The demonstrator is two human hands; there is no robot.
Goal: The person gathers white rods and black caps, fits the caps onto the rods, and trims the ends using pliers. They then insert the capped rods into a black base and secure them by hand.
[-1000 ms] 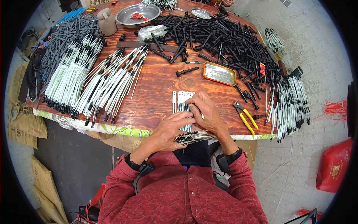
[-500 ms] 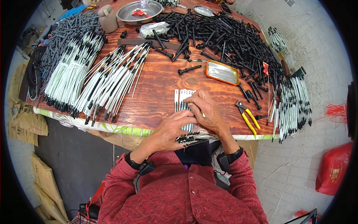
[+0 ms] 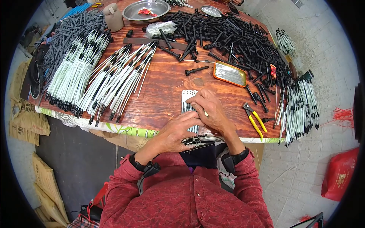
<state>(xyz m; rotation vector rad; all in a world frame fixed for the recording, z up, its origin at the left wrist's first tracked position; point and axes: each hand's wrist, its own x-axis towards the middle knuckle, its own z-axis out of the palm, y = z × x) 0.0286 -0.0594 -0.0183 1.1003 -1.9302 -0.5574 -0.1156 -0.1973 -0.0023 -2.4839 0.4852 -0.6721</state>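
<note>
At the table's near edge, both hands close over a row of slim white strips (image 3: 187, 93) lying side by side. Small holes show in their far ends, and dark narrow parts run along them. My left hand (image 3: 176, 131) wraps the row from the left, fingers bent across its middle. From the right, my right hand (image 3: 210, 110) grips the same row with curled fingers. A small pale spot shows by its thumb, too small to make out. Black-tipped ends (image 3: 193, 140) of the bundle stick out below my left hand, past the table edge. The hands hide the middle of the strips.
Bundles of white black-tipped sticks (image 3: 72, 76) lie left, more (image 3: 300, 112) at right. Yellow-handled pliers (image 3: 255, 119) and a tin of thin metal pins (image 3: 230, 74) are right of my hands. Black plastic stakes (image 3: 232, 38) pile up behind, near a metal bowl (image 3: 131, 15).
The leftmost strip stood slightly apart from the others; now it lies against them and the far ends form an even row. Both hands stay almost in place.
</note>
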